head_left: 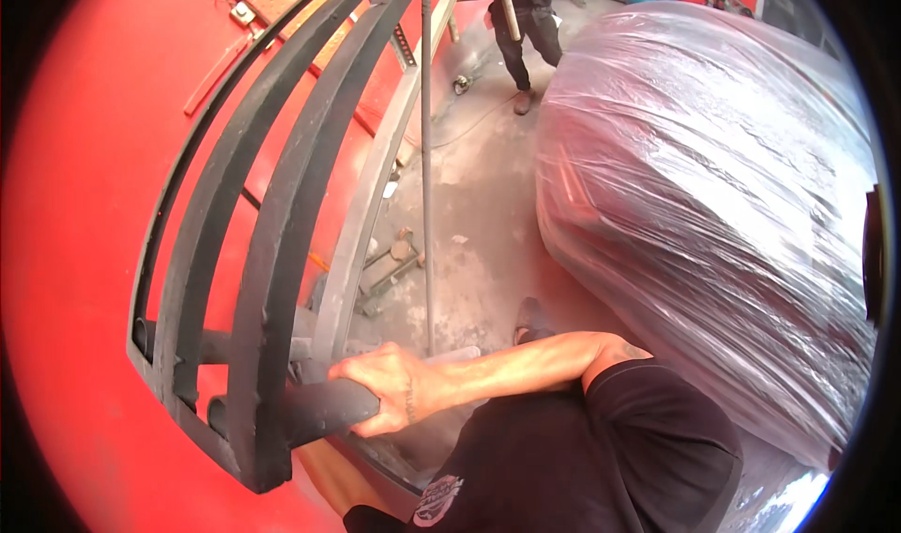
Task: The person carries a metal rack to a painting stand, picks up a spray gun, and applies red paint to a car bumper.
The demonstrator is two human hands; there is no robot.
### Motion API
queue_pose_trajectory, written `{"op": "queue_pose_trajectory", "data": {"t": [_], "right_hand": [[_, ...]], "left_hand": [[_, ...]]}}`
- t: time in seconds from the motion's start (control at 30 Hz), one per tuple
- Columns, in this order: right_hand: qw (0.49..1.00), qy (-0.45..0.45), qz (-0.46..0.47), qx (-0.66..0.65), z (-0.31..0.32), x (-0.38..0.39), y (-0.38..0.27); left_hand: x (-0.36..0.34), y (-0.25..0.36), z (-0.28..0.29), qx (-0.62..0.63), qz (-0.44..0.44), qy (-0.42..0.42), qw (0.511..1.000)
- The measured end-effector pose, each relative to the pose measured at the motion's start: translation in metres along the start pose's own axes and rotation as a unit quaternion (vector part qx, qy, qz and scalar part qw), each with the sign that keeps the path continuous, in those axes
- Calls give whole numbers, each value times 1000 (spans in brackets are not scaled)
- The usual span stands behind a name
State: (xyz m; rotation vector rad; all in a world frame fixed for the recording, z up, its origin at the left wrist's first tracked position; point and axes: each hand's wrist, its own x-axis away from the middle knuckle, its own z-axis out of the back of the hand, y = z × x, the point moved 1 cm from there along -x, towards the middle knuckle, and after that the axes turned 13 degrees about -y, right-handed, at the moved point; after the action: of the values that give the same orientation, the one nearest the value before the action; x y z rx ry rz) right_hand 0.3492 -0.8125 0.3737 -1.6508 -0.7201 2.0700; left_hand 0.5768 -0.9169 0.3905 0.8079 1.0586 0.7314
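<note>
A large black metal frame (pixel 296 205) of long, thick bars rises on the left, reaching up past the top edge. From its near lower corner sticks out a short dark tube (pixel 324 411). My right hand (pixel 383 388) is closed round the end of this tube, with the arm stretched across in front of my body. Lower down, my left forearm passes behind the frame's lower corner. That corner hides my left hand, so its fingers and what they touch do not show.
Close beside the frame stands a red wall (pixel 75 280). A bulky shape under clear plastic sheeting (pixel 694 129) fills the right. Another person (pixel 530 26) in dark clothes stands at the back. A thin upright rod (pixel 428 176) and a metal stand (pixel 389 270) are beyond the frame.
</note>
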Motion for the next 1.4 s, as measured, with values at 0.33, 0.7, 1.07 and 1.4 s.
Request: {"op": "queue_pose_trajectory", "data": {"t": [0.33, 0.7, 1.07, 1.4], "right_hand": [[998, -42, -28, -25, 53, -71, 159], [984, -39, -156, 71, 145, -127, 342], [913, 7, -399, 86, 245, -176, 477], [921, 60, -381, 43, 344, -155, 587]], "left_hand": [[-143, -117, -1, -9, 64, 3, 998], [-316, -273, -41, 29, 71, -73, 994], [-523, -412, -120, 79, 35, -199, 976], [-641, -466, -224, 75, 45, -248, 965]]}}
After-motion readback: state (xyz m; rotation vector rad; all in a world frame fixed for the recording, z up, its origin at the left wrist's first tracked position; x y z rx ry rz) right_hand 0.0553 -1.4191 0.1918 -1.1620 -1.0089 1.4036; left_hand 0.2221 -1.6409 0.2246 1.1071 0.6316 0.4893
